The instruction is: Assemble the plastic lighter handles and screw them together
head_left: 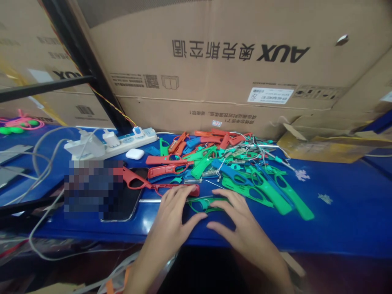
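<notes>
A green lighter casing (203, 203) lies on the blue table between my two hands, with a thin metal tube (150, 200) pointing left from behind my fingers. My left hand (175, 214) arches over the tube side, thumb and fingers apart. On the other side my right hand (237, 214) curves around the casing's right end, a fingertip at its edge and the thumb held away. Just beyond my left fingers is a red casing half (191, 189). Green lighter handles (280, 200) lie right of my right hand.
Behind my hands is a pile of red, green and blue lighter parts (205, 159). A power strip (128, 143), a white earbud case (134, 154) and a black phone (125, 200) lie left. Large cardboard boxes (214, 94) stand at the back; a black post (101, 77) rises left.
</notes>
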{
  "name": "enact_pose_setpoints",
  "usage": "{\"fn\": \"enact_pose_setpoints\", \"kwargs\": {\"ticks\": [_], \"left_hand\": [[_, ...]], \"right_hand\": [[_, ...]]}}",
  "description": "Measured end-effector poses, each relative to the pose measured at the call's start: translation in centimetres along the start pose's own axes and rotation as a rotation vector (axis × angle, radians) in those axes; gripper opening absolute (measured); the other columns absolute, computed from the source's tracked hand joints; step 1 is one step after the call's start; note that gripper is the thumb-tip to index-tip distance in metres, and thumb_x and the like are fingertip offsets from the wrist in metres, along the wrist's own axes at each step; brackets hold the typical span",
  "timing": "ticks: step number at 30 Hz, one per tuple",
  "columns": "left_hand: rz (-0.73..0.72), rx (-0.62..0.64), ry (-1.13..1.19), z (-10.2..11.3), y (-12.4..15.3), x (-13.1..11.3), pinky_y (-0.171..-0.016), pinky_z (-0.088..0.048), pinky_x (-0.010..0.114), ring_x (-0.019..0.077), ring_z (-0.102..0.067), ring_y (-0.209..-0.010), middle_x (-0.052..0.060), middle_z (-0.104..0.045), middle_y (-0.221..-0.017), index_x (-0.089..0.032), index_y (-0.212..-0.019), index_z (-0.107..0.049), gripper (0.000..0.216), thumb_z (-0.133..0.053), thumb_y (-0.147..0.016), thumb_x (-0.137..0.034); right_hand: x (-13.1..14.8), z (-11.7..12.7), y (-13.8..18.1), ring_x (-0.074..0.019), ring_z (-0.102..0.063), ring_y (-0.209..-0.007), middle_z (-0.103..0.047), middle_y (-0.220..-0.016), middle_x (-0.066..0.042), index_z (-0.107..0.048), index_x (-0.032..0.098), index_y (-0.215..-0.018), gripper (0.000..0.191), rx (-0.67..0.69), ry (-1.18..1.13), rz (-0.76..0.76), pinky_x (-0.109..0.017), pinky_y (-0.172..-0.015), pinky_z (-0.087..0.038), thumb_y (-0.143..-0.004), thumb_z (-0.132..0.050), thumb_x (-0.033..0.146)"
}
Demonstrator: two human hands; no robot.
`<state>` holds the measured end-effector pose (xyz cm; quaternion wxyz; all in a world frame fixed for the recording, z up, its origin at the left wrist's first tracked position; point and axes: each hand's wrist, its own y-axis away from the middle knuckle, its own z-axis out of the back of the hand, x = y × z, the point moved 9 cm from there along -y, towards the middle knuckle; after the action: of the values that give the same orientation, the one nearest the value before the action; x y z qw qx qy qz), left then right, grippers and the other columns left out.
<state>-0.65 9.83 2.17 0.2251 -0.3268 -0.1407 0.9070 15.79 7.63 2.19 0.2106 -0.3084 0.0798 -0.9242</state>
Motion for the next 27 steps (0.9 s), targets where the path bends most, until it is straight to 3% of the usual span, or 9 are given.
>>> {"fn": "enact_pose_setpoints", "kwargs": {"ticks": [5, 11, 14, 20, 22, 25, 27], "left_hand": [[0.001, -0.018, 0.010, 0.1, -0.1, 0.2, -0.112, -0.042, 0.048, 0.0276, -0.052, -0.134, 0.007, -0.062, -0.138, -0.029, -0.141, -0.049, 0.045, -0.064, -0.100, -0.038], [0.109, -0.227, 0.016, 2.0, 0.0, 1.3, -0.110, -0.044, 0.050, 0.0290, -0.056, -0.127, 0.010, -0.063, -0.132, -0.025, -0.134, -0.055, 0.035, -0.061, -0.101, -0.034], [0.116, -0.271, 0.006, 2.4, 0.0, 1.6, -0.108, -0.045, 0.048, 0.0285, -0.057, -0.124, 0.010, -0.065, -0.127, -0.023, -0.128, -0.060, 0.028, -0.060, -0.101, -0.033], [0.007, -0.106, -0.174, 1.0, -1.9, 0.4, -0.099, -0.042, 0.048, 0.0281, -0.059, -0.118, 0.006, -0.071, -0.127, -0.026, -0.113, -0.073, 0.022, -0.053, -0.105, -0.030], [0.005, -0.038, -0.255, 0.5, -2.7, 0.1, -0.094, -0.040, 0.046, 0.0282, -0.059, -0.117, 0.005, -0.072, -0.127, -0.028, -0.112, -0.075, 0.024, -0.053, -0.106, -0.031], [-0.024, 0.019, -0.334, 0.0, -3.7, -0.2, -0.091, -0.038, 0.045, 0.0278, -0.061, -0.116, 0.005, -0.073, -0.126, -0.027, -0.111, -0.076, 0.024, -0.053, -0.106, -0.032], [-0.040, 0.041, -0.371, -0.2, -4.1, -0.2, -0.090, -0.038, 0.045, 0.0282, -0.061, -0.115, 0.006, -0.072, -0.126, -0.026, -0.109, -0.077, 0.024, -0.054, -0.105, -0.032]], "right_hand": [[0.2, 0.5, 0.1, -0.0266, -0.055, -0.133, -0.062, -0.138, -0.008, -0.066, 0.027, -0.111, 0.019, -0.036, -0.057, -0.006, -0.052, -0.113, -0.043, -0.096, -0.069, 0.039], [0.2, 1.2, 0.4, -0.0267, -0.059, -0.127, -0.068, -0.131, -0.006, -0.069, 0.029, -0.111, 0.020, -0.116, -0.023, -0.005, -0.050, -0.109, -0.043, -0.095, -0.071, 0.040], [-0.5, 1.8, 0.5, -0.0262, -0.063, -0.121, -0.070, -0.127, -0.006, -0.071, 0.028, -0.108, 0.017, -0.193, -0.049, -0.032, -0.048, -0.105, -0.045, -0.097, -0.067, 0.039], [-0.8, 3.0, 0.7, -0.0254, -0.068, -0.109, -0.077, -0.110, -0.005, -0.072, 0.026, -0.096, 0.012, -0.370, -0.201, -0.068, -0.043, -0.101, -0.045, -0.097, -0.066, 0.036], [-1.3, 4.3, 1.3, -0.0241, -0.069, -0.103, -0.077, -0.105, -0.005, -0.073, 0.025, -0.093, 0.014, -0.487, -0.262, -0.090, -0.040, -0.096, -0.048, -0.098, -0.064, 0.035], [-4.7, 7.9, 3.8, -0.0226, -0.069, -0.092, -0.077, -0.097, -0.006, -0.075, 0.023, -0.093, 0.021, -0.762, -0.239, -0.225, -0.035, -0.082, -0.052, -0.098, -0.062, 0.039], [-7.8, 10.5, 5.2, -0.0240, -0.068, -0.093, -0.076, -0.099, -0.008, -0.078, 0.023, -0.095, 0.028, -0.800, -0.099, -0.293, -0.035, -0.081, -0.051, -0.096, -0.062, 0.046]]}}
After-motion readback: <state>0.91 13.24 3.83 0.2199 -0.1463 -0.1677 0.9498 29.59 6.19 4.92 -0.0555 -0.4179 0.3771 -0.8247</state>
